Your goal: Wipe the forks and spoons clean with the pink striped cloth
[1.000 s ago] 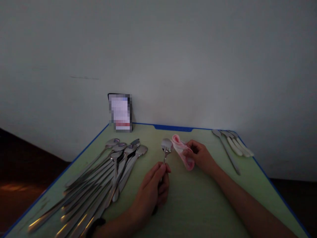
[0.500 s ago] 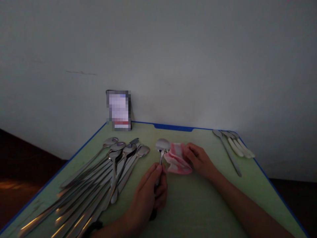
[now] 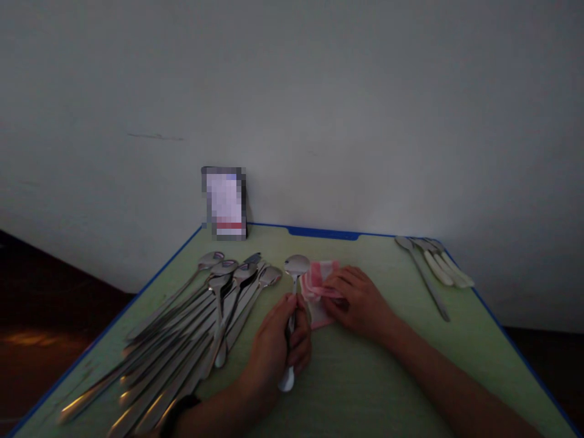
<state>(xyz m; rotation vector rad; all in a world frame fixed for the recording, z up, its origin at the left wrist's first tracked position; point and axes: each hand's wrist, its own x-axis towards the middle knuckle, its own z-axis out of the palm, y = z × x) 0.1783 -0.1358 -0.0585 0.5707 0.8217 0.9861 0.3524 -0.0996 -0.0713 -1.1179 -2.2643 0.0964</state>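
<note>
My left hand [image 3: 278, 340] is closed round the handle of a metal spoon [image 3: 297, 265], whose bowl points away from me and whose handle end sticks out below the fingers. Just right of it, my right hand [image 3: 358, 298] has its fingers bent onto a pink and white cloth [image 3: 319, 283], gripping it. The cloth is bunched and lies close beside the spoon; whether the two touch I cannot tell. On the left lies a pile of metal cutlery [image 3: 201, 328], with several spoons and flat handles overlapping.
At the far right lie one long metal spoon [image 3: 426, 283] and several pieces with white handles [image 3: 444, 271]. A phone [image 3: 225, 204] with a blurred screen leans on the wall [image 3: 347, 121]. The green table [image 3: 365, 389] has a blue edge.
The cloth has been folded over and drawn down under my right hand's fingers, which have moved slightly left. The spoon in my left hand has turned, so its handle end now shows.
</note>
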